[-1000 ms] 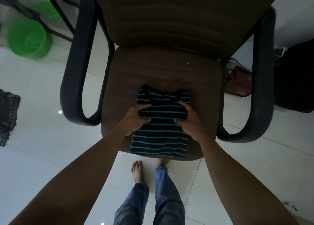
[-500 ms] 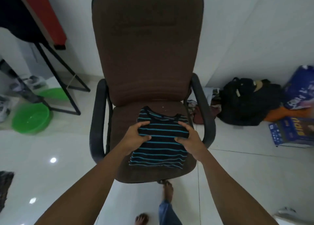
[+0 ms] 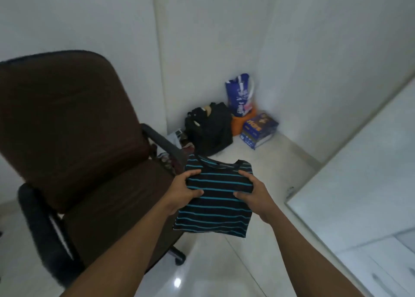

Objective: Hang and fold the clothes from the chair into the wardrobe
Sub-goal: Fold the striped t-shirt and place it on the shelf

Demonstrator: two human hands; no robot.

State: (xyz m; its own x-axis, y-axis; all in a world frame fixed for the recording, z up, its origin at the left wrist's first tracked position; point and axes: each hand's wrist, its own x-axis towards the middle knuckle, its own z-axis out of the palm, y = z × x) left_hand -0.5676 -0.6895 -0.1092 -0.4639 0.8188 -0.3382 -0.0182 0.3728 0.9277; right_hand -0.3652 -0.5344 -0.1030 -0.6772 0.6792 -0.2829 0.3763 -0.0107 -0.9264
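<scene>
- At the left, a brown office chair [image 3: 74, 126] is being shown from the side. The shirt is being kept clear of its seat.
- The left hand [image 3: 183, 192] is being curled round the shirt's left edge, pinching the cloth.
- Between the hands, a black striped shirt [image 3: 215, 209] with teal bands is being held in the air just right of the chair. It is folded into a flat rectangle, collar pointing away.
- The right hand [image 3: 253, 195] is being curled round the right edge in the same pinch.
- At the far right, a white cabinet front [image 3: 359, 184], judged to be the wardrobe, is being shown. No open compartment is being shown.
- Folding of this shirt is being judged as done, and putting it away is being judged as left.
</scene>
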